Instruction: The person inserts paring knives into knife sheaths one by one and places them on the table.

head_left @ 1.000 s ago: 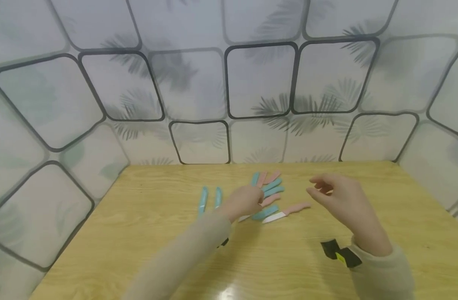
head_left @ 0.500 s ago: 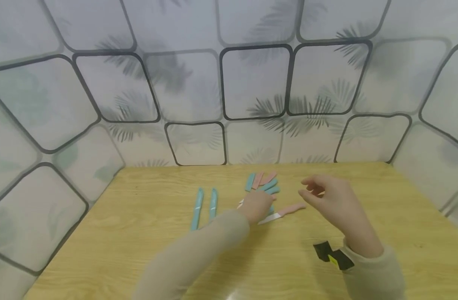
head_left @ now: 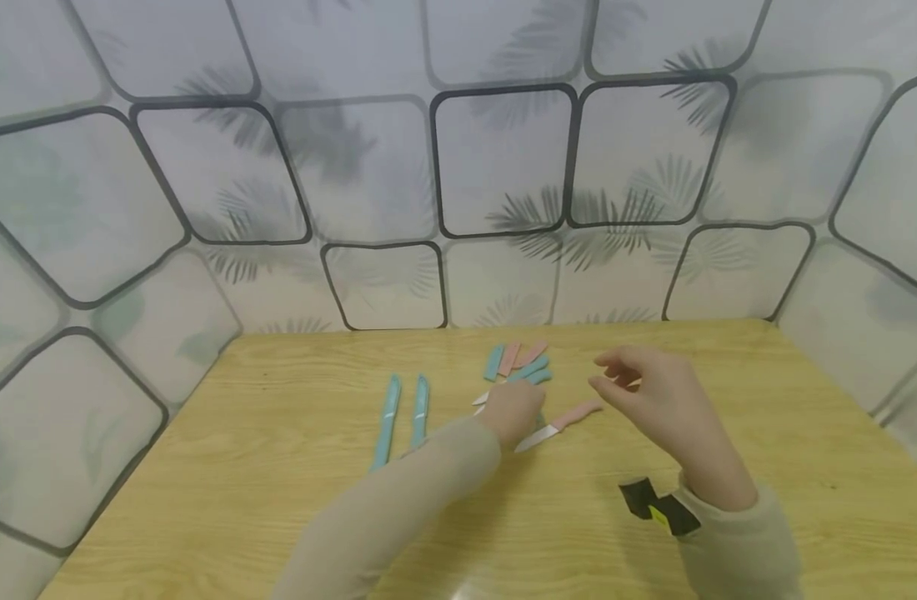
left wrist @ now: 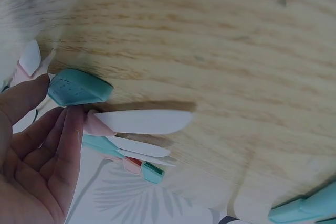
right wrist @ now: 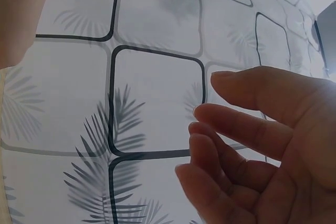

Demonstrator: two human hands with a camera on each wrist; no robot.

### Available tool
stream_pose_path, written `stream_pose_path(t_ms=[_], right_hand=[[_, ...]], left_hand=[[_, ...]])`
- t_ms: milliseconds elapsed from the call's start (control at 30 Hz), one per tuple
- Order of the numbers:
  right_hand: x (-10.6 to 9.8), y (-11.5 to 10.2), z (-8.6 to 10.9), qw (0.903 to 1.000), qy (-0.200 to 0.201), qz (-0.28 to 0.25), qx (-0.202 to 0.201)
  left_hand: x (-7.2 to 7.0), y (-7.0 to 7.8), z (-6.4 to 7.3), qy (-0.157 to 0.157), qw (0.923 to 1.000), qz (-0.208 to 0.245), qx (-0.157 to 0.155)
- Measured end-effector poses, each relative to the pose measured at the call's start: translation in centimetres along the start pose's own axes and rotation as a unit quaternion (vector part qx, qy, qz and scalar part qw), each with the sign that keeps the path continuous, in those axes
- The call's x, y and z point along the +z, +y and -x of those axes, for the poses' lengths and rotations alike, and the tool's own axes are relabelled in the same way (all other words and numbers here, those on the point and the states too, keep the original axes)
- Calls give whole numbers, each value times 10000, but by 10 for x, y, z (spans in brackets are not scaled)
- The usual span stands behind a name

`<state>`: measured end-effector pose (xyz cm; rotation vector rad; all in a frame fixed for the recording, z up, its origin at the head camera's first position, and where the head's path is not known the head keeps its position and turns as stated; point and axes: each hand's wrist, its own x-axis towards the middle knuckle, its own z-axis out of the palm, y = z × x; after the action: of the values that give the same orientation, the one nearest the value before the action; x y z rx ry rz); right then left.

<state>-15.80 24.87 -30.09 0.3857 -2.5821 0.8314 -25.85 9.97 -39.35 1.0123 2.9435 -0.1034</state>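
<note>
My left hand (head_left: 513, 411) reaches into a group of small knives on the table. In the left wrist view its thumb and fingers pinch a teal blade sheath (left wrist: 80, 86). Just beside those fingertips lies a pink-handled knife with a white blade (left wrist: 149, 121). Another pink-handled knife (head_left: 576, 415) lies bare to the right of the left hand, its blade pointing toward me. My right hand (head_left: 657, 404) hovers to the right of the knives, fingers loosely curled, holding nothing. The left hand hides part of the group in the head view.
Two teal knives in sheaths (head_left: 388, 417) lie side by side to the left. Behind the left hand are a teal sheath (head_left: 493, 362), a pink sheath (head_left: 508, 359) and teal-handled knives (head_left: 538, 377). A patterned wall covering (head_left: 503, 283) rises behind the wooden table (head_left: 203, 500).
My left hand has moved right and toward me over the knives, then stayed nearly still with its fingers at the teal sheath. The right hand keeps its pose; the head view has shifted slightly.
</note>
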Motion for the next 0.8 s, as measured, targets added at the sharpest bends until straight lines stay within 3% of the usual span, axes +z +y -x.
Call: stream_pose_path(t_ms=[267,467,633,800], right_hand=[[-2,0,0,10000,1,12,33],[-2,-1,0,10000,-31,-34,80],[-1,-2,0,9999,-1,-118,24],[0,-2,0,9999,20,-131,1]], left_hand=[[2,-1,-6,28,9996,247,112],[-7,-2,-5,28,9938,1106,74],[-27,-11,11,426,9793,1978,-5],[-51,-30,33,893,9529,2897,-91]])
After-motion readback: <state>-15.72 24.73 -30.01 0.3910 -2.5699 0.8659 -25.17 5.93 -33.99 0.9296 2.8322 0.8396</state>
